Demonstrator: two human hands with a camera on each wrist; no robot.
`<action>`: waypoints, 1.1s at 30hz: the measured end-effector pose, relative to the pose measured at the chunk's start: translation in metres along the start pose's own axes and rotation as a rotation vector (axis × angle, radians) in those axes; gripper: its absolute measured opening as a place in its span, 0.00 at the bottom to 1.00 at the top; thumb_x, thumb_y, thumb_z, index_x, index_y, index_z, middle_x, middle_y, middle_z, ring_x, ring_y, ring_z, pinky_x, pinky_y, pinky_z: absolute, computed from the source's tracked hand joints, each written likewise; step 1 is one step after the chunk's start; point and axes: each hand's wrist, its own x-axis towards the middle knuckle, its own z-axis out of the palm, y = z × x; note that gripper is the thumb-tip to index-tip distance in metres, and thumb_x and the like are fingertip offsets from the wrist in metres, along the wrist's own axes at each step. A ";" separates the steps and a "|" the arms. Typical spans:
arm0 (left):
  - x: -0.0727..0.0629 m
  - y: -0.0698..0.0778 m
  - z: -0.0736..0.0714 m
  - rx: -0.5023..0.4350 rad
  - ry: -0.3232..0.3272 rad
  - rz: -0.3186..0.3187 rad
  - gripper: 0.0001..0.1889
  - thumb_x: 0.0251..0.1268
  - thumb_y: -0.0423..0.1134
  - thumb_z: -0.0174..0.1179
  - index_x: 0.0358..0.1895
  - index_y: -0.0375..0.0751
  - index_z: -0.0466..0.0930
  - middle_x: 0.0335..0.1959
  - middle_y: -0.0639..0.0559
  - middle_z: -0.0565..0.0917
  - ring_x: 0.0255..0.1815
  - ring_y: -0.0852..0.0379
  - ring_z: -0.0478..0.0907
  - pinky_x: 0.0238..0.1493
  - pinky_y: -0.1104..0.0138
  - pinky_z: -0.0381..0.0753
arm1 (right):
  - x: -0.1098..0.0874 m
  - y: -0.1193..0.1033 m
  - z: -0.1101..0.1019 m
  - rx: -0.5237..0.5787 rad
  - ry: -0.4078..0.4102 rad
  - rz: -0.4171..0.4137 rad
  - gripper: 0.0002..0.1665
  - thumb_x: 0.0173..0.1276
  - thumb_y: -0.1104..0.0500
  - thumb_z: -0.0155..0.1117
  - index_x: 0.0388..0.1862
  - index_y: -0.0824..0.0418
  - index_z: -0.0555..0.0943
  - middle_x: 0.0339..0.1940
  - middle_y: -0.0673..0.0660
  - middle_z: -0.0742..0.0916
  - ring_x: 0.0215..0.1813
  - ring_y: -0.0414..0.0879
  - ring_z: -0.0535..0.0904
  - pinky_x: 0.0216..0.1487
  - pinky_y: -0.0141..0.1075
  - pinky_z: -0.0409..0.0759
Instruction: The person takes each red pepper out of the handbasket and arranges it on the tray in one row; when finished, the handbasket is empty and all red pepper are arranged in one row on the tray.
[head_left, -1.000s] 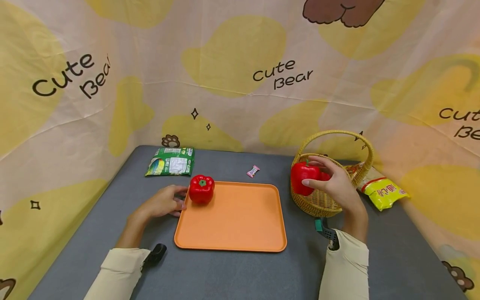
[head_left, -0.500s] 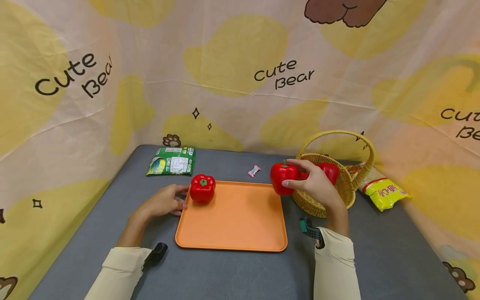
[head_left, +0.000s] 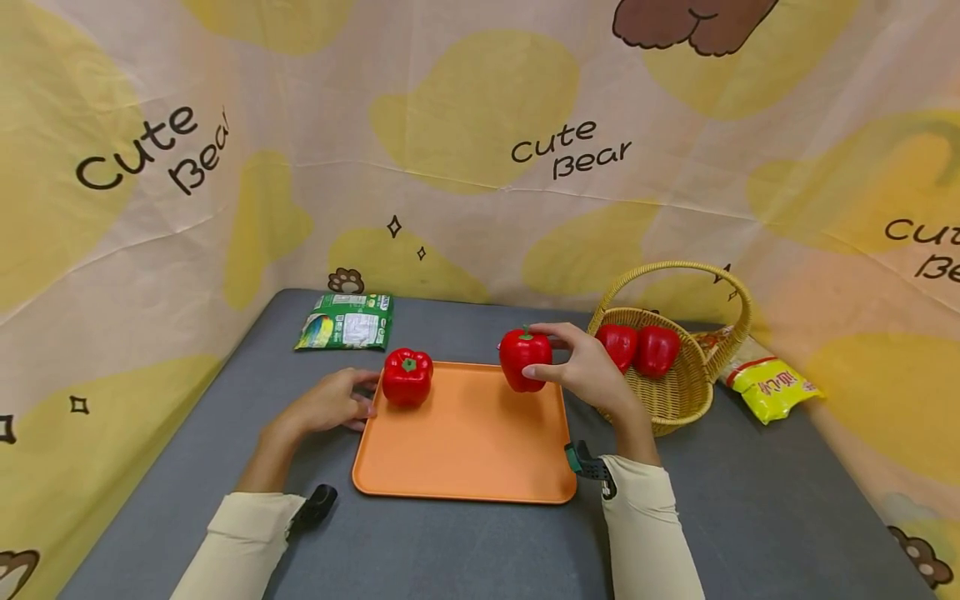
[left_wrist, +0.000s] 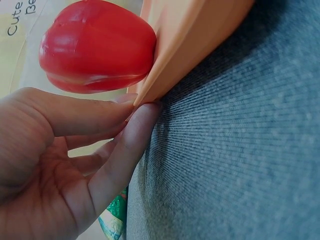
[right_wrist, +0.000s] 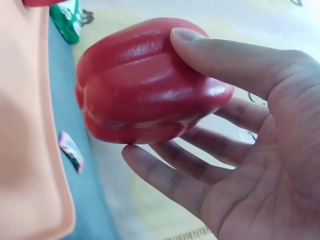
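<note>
Just right of centre in the head view, the right hand [head_left: 592, 367] holds a glossy red bell pepper [head_left: 517, 364] over the upper right part of an orange tray [head_left: 465, 450]. The grip is about as wide as the pepper: in the right wrist view the thumb presses one side of the smooth, lobed skin while the fingers curve along the opposite side.

Left of centre, the left hand [head_left: 330, 402] has a narrow grip, thumb and finger pinching the tray's thin rim in the left wrist view; how much the remaining fingers touch is hard to tell, as they are partly hidden. Just beside that hand, a second red pepper [head_left: 407, 379], squat and shiny with a green stem, rests in the tray's upper left corner. The tray is a smooth, shallow rectangle with rounded corners, lying on a dark grey table [head_left: 450, 550] whose surface looks finely ribbed up close.

Right of centre, a woven yellow basket [head_left: 708, 396] with an arched handle contains two more red peppers [head_left: 656, 352]. A crinkled green packet [head_left: 351, 321] lies at the upper left of the table, a yellow packet [head_left: 776, 387] at the right, and a small wrapped sweet [right_wrist: 71, 151] shows beyond the tray in the right wrist view.
</note>
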 end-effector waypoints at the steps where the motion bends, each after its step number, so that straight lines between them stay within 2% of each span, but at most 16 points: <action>1: 0.000 0.000 0.000 0.002 0.000 -0.002 0.32 0.68 0.22 0.58 0.75 0.18 0.64 0.68 0.25 0.76 0.45 0.50 0.87 0.41 0.60 0.93 | 0.001 -0.001 0.003 -0.002 -0.008 -0.007 0.40 0.62 0.54 0.81 0.73 0.53 0.78 0.70 0.57 0.81 0.68 0.63 0.79 0.55 0.53 0.90; 6: 0.000 0.000 0.000 -0.001 -0.001 -0.009 0.32 0.68 0.22 0.58 0.75 0.18 0.63 0.68 0.25 0.75 0.45 0.49 0.87 0.41 0.60 0.93 | 0.008 -0.006 0.019 -0.025 -0.040 -0.058 0.39 0.61 0.56 0.81 0.72 0.55 0.80 0.68 0.58 0.81 0.68 0.62 0.79 0.57 0.53 0.89; 10: -0.001 0.001 -0.001 -0.003 -0.003 -0.008 0.33 0.68 0.23 0.58 0.75 0.19 0.63 0.68 0.25 0.75 0.46 0.49 0.87 0.42 0.59 0.93 | 0.012 -0.010 0.032 -0.046 -0.021 -0.090 0.39 0.60 0.56 0.82 0.71 0.55 0.81 0.66 0.57 0.82 0.67 0.60 0.79 0.58 0.54 0.88; 16: -0.001 0.000 -0.001 -0.004 -0.003 -0.016 0.32 0.68 0.23 0.59 0.75 0.20 0.64 0.68 0.26 0.76 0.46 0.49 0.87 0.42 0.59 0.93 | 0.014 -0.014 0.049 -0.071 0.005 -0.080 0.39 0.60 0.55 0.83 0.71 0.53 0.80 0.68 0.53 0.81 0.67 0.55 0.77 0.59 0.54 0.87; 21: -0.001 0.000 -0.001 0.002 0.001 -0.020 0.33 0.68 0.24 0.60 0.76 0.20 0.64 0.69 0.27 0.76 0.46 0.49 0.87 0.42 0.59 0.93 | 0.017 -0.016 0.061 -0.090 0.018 -0.088 0.44 0.59 0.59 0.83 0.74 0.56 0.78 0.69 0.56 0.80 0.68 0.57 0.77 0.62 0.55 0.86; 26: -0.001 0.001 -0.001 0.005 0.003 -0.011 0.33 0.68 0.24 0.60 0.75 0.19 0.64 0.68 0.27 0.76 0.46 0.49 0.87 0.41 0.59 0.93 | 0.019 -0.020 0.073 -0.084 -0.009 -0.064 0.48 0.59 0.63 0.83 0.78 0.60 0.74 0.71 0.59 0.77 0.71 0.59 0.75 0.65 0.55 0.85; 33: -0.001 0.000 -0.001 0.006 -0.002 -0.005 0.33 0.68 0.24 0.60 0.76 0.19 0.64 0.68 0.27 0.76 0.46 0.49 0.87 0.42 0.59 0.93 | 0.022 -0.019 0.085 -0.150 -0.004 -0.039 0.47 0.58 0.61 0.84 0.77 0.61 0.75 0.70 0.60 0.78 0.73 0.62 0.72 0.69 0.59 0.79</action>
